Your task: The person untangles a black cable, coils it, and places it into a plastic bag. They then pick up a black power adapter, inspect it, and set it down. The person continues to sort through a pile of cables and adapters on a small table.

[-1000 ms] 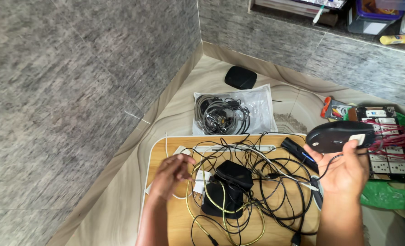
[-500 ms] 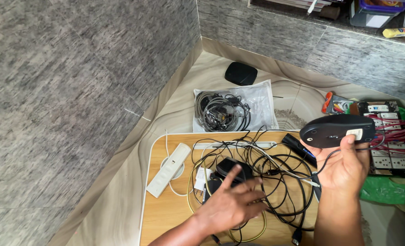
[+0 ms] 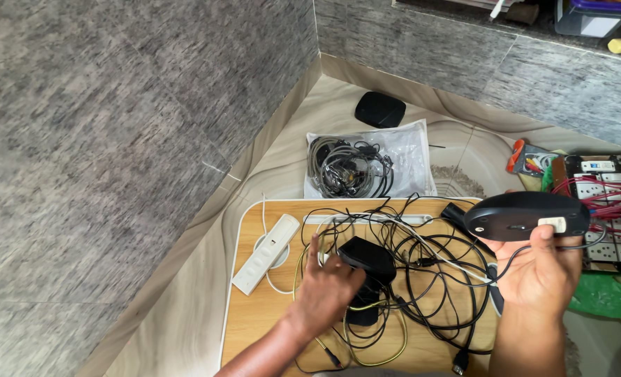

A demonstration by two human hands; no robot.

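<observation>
My right hand point(image 3: 542, 269) holds a black computer mouse point(image 3: 527, 216) upside down above the right edge of a small wooden table point(image 3: 261, 318); the mouse's cord hangs down into a tangle of black cables point(image 3: 429, 276). My left hand point(image 3: 326, 292) rests on the pile in the table's middle, fingers spread over a black adapter point(image 3: 367, 257) and a yellow-green braided cable point(image 3: 366, 352). Whether it grips anything I cannot tell.
A white power strip point(image 3: 265, 253) lies at the table's left. Behind the table, on the floor, sit a clear bag of coiled cables point(image 3: 366, 166) and a black round device point(image 3: 379, 109). A switchboard with red wires point(image 3: 600, 199) and a green bag point(image 3: 603, 297) are at the right.
My left hand moved from the table's left across to the middle and came down on the black adapter. The white power strip came into sight. The mouse stayed raised in my right hand.
</observation>
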